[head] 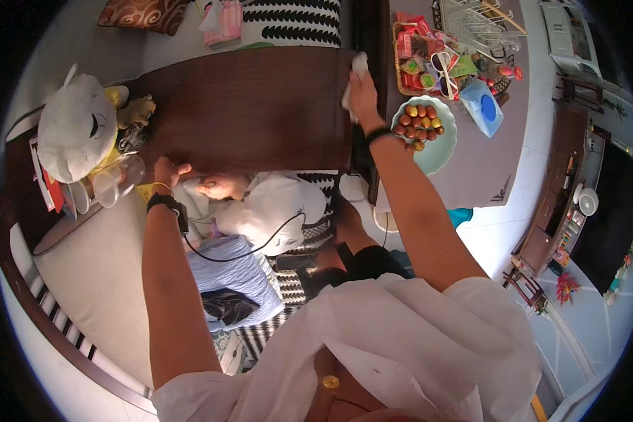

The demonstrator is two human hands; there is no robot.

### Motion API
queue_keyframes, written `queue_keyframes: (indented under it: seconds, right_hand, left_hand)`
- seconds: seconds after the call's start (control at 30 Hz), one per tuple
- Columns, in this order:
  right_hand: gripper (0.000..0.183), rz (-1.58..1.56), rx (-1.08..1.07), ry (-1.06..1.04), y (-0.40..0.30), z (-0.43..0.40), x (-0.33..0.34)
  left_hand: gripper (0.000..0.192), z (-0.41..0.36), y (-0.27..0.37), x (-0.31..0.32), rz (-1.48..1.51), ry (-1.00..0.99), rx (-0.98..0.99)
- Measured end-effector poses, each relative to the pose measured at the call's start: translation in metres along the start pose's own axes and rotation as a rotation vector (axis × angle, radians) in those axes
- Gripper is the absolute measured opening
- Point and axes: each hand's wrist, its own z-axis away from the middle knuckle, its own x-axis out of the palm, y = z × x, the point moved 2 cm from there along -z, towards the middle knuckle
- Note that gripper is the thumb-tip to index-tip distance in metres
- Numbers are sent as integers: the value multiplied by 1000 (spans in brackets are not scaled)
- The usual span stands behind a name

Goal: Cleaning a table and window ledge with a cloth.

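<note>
My right hand (363,97) is closed on a white cloth (359,64) at the right end of a dark wooden board (253,108), part of the furniture in front of me. The cloth sticks out past the fingers and lies along the board's edge. At the board's near left edge is my left hand (169,171), its thumb pointing right and its other fingers partly hidden; whether they grip the edge cannot be told. Close to the left hand are clear plastic cups (107,189) and a white plush toy (76,128).
On the table at right stand a scalloped bowl (443,150) of round fruits, a snack basket (399,63) with white sunglasses, and a blue wipes pack (482,108). Pale plush toys (279,208) and a blue folded cloth (232,264) lie nearer me. A tissue box (222,24) sits beyond the board.
</note>
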Motion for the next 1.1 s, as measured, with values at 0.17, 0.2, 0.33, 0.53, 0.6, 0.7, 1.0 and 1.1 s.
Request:
queue_keyframes:
  seconds: [0.17,0.2,0.33,0.53,0.6,0.7,1.0,1.1]
  right_hand:
    - [31,77,-476,262,-62,143,0]
    - [35,89,-567,86,-83,169,27]
    - [46,196,-819,-371,-106,188,59]
    - [55,574,-515,-178,-39,193,-15]
    - [58,-11,-247,-195,-29,185,-23]
    - [62,45,-193,-42,-21,145,-8]
    - [58,345,-202,40,-84,-18,14]
    - [58,69,-405,11,-79,-14,18]
  left_hand:
    - [47,-6,-59,9,146,84,28]
    - [46,-5,-98,7,225,125,63]
    - [45,-5,-70,11,435,-11,143]
    - [35,11,-26,-7,177,-13,89]
    - [41,14,-28,-7,171,9,25]
    - [47,25,9,-13,96,84,69]
    - [62,31,17,-32,36,-18,-192]
    - [63,42,10,-35,15,-3,-182]
